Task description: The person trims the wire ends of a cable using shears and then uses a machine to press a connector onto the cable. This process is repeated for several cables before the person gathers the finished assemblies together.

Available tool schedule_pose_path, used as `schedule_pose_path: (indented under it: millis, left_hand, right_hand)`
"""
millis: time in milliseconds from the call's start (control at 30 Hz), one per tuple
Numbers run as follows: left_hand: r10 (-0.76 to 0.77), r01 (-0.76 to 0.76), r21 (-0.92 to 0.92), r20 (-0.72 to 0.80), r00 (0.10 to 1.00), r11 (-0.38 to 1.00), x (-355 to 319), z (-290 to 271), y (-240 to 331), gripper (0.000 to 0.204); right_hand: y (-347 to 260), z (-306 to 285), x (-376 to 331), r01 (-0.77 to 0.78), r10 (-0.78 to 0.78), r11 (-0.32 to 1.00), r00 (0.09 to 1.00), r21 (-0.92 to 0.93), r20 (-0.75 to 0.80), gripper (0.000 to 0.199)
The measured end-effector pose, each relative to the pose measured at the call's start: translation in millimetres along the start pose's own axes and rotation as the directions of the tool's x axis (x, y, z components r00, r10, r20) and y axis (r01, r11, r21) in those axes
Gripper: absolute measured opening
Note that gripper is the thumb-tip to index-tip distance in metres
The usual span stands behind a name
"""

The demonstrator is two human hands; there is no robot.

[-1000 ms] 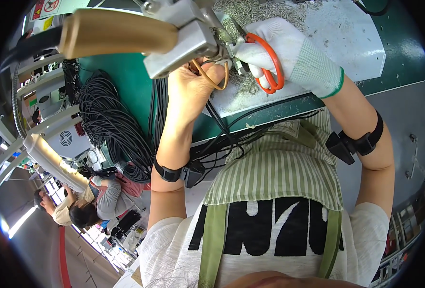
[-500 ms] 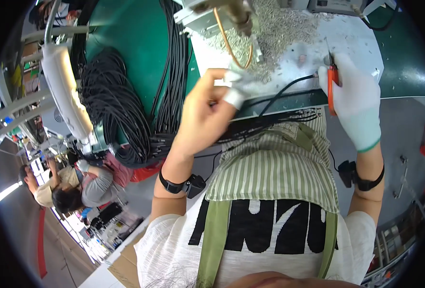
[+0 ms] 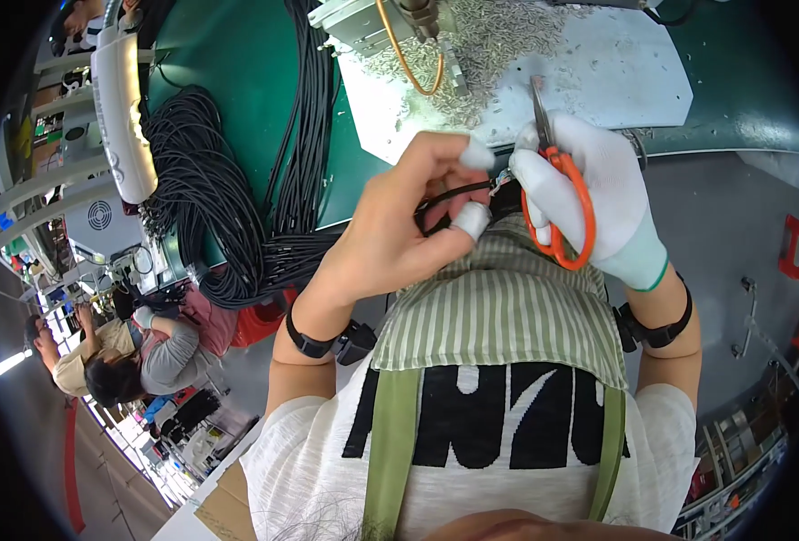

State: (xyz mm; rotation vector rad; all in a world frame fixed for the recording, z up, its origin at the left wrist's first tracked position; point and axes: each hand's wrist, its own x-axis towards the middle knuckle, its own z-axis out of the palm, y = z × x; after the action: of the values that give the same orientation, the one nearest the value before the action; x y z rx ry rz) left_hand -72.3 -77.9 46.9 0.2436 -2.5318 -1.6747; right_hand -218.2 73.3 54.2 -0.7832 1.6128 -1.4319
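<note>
My left hand [image 3: 377,230], bare except for white covers on the thumb and a fingertip, curls around a black cable [image 3: 461,191]. The cable's frayed, silvery end [image 3: 501,182] points toward my other hand. My right hand [image 3: 602,185], in a white knit glove, holds orange-handled scissors [image 3: 583,212] with the blades pointing up and away from me. The gloved thumb and index finger are at the frayed end; whether they pinch it cannot be made out. Both hands are close together above the striped apron [image 3: 499,316], near the table's front edge.
A machine [image 3: 363,22] with a curved copper-coloured tube stands on a white board [image 3: 634,90] strewn with small metallic pieces. Bundles of black cables [image 3: 206,180] cover the green table [image 3: 246,54] at left. Beside them hangs a lit lamp [image 3: 122,117]. Other people [image 3: 151,356] sit farther left.
My right hand has moved left and nearer to me with the scissors, bringing the cable's end beside my left hand. My left hand now has the cable within its fingers.
</note>
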Motion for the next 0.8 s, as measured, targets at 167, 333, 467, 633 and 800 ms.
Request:
schedule_pose_path:
  millis: [167,333,467,633,800]
  left_hand:
    - [0.489,-0.457,0.399,0.027,0.872,0.795,9,-2,1,0.038]
    - [0.562,-0.5,0.563,0.074,0.824,0.658,7,-1,-2,0.029]
    - [0.577,-0.593,0.606,0.255,0.776,0.53,3,-1,0,0.027]
    - [-0.039,-0.039,-0.445,-0.166,0.985,0.895,1,10,1,0.018]
    - [-0.11,-0.013,-0.51,-0.21,0.972,0.86,8,8,8,0.016]
  right_hand:
    - [-2,-5,1,-0.156,0.138,0.979,0.98,0.128,0.144,0.028]
    - [2,-15,4,-0.396,0.313,0.908,0.86,0.14,0.403,0.015]
    - [20,-11,0,-0.118,-0.05,0.939,0.884,0.324,0.465,0.012]
    - [9,11,-7,0.244,-0.246,0.937,0.969,-0.25,0.026,0.007]
    - [10,13,-6,0.27,-0.376,0.817,0.92,-0.509,-0.115,0.012]
